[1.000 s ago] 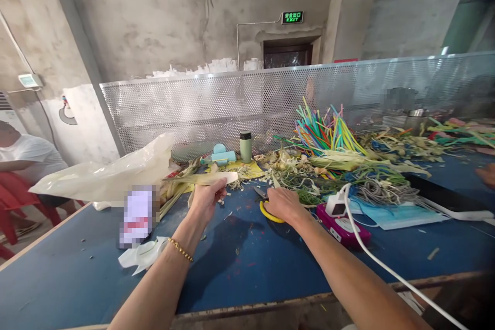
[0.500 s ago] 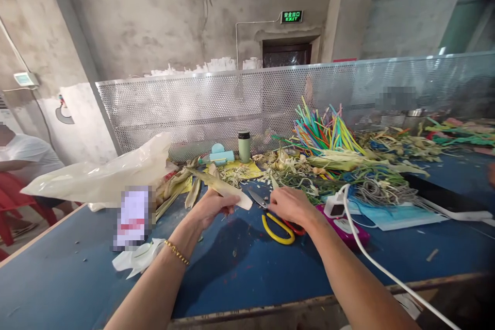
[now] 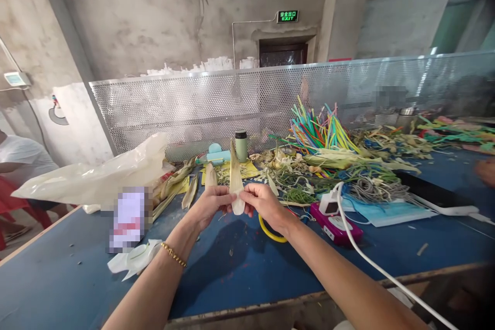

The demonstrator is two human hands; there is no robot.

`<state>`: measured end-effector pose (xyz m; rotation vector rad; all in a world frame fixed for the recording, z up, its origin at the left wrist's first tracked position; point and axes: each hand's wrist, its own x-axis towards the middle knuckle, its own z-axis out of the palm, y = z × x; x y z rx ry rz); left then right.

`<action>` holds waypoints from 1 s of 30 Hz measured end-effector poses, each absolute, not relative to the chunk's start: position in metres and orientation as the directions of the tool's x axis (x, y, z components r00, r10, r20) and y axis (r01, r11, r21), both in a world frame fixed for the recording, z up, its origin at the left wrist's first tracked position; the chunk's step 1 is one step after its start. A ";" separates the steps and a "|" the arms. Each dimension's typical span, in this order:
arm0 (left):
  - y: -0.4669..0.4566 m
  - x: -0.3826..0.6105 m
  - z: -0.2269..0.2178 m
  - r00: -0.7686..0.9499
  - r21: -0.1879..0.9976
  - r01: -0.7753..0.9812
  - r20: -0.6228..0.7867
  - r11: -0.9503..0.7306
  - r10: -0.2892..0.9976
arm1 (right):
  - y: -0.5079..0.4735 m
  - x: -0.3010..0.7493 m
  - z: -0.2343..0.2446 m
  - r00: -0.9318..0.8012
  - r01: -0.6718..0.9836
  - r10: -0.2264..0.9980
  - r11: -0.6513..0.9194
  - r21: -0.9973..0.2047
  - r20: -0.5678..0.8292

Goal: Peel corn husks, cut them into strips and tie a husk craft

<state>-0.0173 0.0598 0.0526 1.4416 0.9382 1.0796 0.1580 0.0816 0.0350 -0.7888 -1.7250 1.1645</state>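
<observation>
both hands pinch one pale husk strip (image 3: 235, 178), which stands nearly upright in front of the green flask (image 3: 241, 145), its tip just left of the flask. the left hand (image 3: 211, 206) has its fingers closed on the strip's lower left edge. the right hand (image 3: 263, 203) clamps the lower right edge between thumb and fingers. yellow-handled scissors (image 3: 270, 233) lie on the blue table (image 3: 240, 268) under the right hand, nearer than the flask. coloured strips (image 3: 320, 131) lie right of the flask, a white plastic bag (image 3: 104, 178) left of it.

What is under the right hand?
A yellow scissors handle on the blue table shows under the right hand, which pinches a husk. The blades are covered.
</observation>
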 end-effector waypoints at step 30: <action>0.058 -0.009 0.051 0.189 0.963 0.045 0.254 -0.267 0.949 | 0.078 0.160 0.039 -0.393 -0.043 0.863 0.326 -0.944 0.316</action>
